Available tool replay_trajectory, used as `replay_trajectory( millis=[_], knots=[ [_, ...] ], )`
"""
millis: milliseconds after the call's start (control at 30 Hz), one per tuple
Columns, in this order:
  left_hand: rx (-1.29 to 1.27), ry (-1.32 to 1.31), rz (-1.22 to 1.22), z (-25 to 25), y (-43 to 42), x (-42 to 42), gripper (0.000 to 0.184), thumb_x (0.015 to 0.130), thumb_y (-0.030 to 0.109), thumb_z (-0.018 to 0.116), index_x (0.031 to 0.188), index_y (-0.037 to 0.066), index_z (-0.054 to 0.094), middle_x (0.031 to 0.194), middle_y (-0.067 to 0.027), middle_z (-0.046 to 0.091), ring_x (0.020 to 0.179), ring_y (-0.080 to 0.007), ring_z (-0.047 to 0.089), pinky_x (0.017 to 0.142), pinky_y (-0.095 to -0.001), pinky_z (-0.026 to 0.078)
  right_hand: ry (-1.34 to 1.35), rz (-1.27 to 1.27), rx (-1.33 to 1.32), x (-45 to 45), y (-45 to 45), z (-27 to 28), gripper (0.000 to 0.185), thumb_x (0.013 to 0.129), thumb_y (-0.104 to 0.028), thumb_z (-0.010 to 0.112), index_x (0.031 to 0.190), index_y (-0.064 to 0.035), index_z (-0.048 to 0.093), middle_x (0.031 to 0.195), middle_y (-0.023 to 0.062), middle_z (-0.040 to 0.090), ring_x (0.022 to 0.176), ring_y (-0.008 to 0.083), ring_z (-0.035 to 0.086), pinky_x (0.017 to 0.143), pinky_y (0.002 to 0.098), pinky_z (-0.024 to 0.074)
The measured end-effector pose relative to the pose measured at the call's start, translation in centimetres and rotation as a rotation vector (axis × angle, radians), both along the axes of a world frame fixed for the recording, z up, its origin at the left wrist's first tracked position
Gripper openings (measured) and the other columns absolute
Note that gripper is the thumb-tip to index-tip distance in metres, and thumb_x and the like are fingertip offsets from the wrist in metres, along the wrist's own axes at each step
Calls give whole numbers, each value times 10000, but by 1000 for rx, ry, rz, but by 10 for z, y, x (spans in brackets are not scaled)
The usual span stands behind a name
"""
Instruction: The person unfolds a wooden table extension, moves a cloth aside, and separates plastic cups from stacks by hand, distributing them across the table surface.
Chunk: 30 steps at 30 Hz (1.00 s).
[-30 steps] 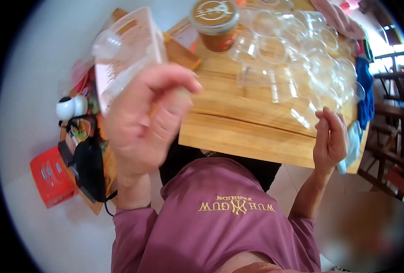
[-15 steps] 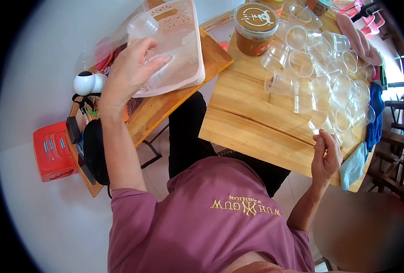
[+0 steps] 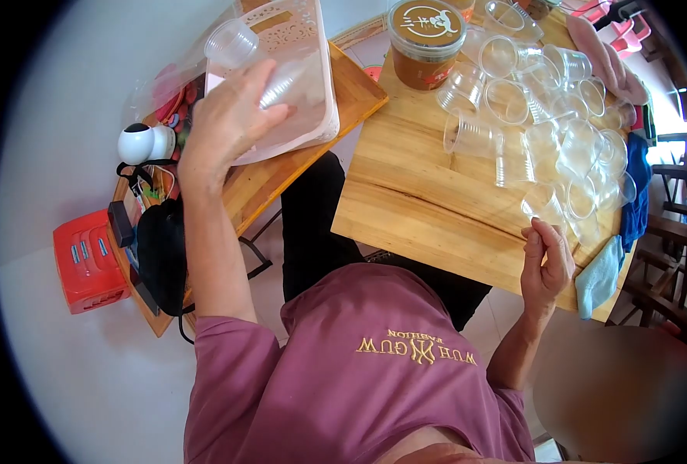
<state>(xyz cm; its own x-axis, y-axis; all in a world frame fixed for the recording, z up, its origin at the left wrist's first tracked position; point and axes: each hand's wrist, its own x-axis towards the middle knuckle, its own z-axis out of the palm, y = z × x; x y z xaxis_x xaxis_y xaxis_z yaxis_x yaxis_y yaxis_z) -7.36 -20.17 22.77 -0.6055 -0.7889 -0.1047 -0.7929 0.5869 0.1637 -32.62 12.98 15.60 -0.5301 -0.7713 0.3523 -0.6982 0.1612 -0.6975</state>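
Note:
My left hand is over the white plastic basket, thumb and fingers apart. A clear ribbed plastic cup shows blurred in the gap beside the fingers; the hand does not look closed around it. Another clear cup rests at the basket's far left side, just beyond the fingertips. At the near edge of the pile, my right hand pinches the rim of a clear plastic cup between thumb and fingers. Behind it, several clear cups lie heaped on the wooden table.
A brown lidded tub stands at the table's far left corner. Cloths, one light blue, hang along the right edge. The basket sits on a wooden stand. Left of it are a white camera-like device and a red plastic box.
My left hand has turned slightly, and the cup by it has shifted from below the thumb to beside the fingers. My right hand keeps its pinch. The whole view has shifted slightly.

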Motion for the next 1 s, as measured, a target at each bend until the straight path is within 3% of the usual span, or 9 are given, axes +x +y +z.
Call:
replay_trajectory(
  millis=[67,233,300,400,600,767,800,867,1000],
  knots=[
    [-193,206,-84,3,-4,10,539,801,336,733,1231,55,569,1166,-168,663,1042,-369,632,870,-445,493,8,4,-5,0,-1,0,134,903,61,635,1035,46,658,820,112,650,665,130,624,567,222,483],
    [-88,594,-45,23,9,1,577,858,333,725,1301,10,543,1190,-147,657,1070,-268,659,917,-366,502,14,49,-41,8,-9,3,141,881,79,646,1018,42,653,787,114,629,609,146,590,530,257,457],
    [259,1083,107,23,19,-3,666,919,367,693,1397,-32,457,1318,-195,585,1172,-270,600,983,-365,484,16,73,-63,13,-15,6,152,869,82,653,1014,37,653,782,114,624,602,160,588,527,268,455],
    [623,1356,48,27,53,-9,720,944,455,629,1427,-33,412,1307,-215,573,1176,-289,595,979,-410,501,24,186,-87,19,-23,13,200,829,52,694,1021,21,651,775,114,618,608,210,600,528,297,465],
    [1398,1518,83,-29,135,-73,809,945,496,607,1509,17,278,1430,-227,456,1285,-352,510,1073,-476,447,-86,355,-57,42,-52,27,410,767,-187,795,1090,-4,622,835,118,602,660,279,618,569,361,502],
    [1824,1750,58,-62,153,-84,883,926,584,579,1516,12,256,1448,-218,449,1332,-370,465,1134,-527,361,-75,264,-74,35,-46,16,221,798,1,677,1009,-10,611,772,122,576,654,292,608,573,375,487],
    [1658,1641,125,-56,150,-84,888,888,643,597,1476,46,303,1372,-195,516,1268,-355,526,1045,-498,454,-79,262,-72,31,-43,16,221,798,1,677,1009,-10,611,772,122,576,654,292,608,573,375,487],
    [1807,1767,51,-71,138,-75,928,905,642,563,1509,4,262,1420,-221,480,1324,-381,474,1120,-528,373,-120,212,-62,23,-37,17,221,796,44,649,1008,-7,610,767,120,577,647,277,607,571,364,481],
    [1612,1654,136,-75,125,-60,941,861,692,593,1459,16,327,1334,-188,548,1253,-339,541,1052,-467,448,-141,165,-66,8,-29,12,179,821,62,628,986,-4,616,772,107,580,630,256,569,555,332,446]
  ],
)
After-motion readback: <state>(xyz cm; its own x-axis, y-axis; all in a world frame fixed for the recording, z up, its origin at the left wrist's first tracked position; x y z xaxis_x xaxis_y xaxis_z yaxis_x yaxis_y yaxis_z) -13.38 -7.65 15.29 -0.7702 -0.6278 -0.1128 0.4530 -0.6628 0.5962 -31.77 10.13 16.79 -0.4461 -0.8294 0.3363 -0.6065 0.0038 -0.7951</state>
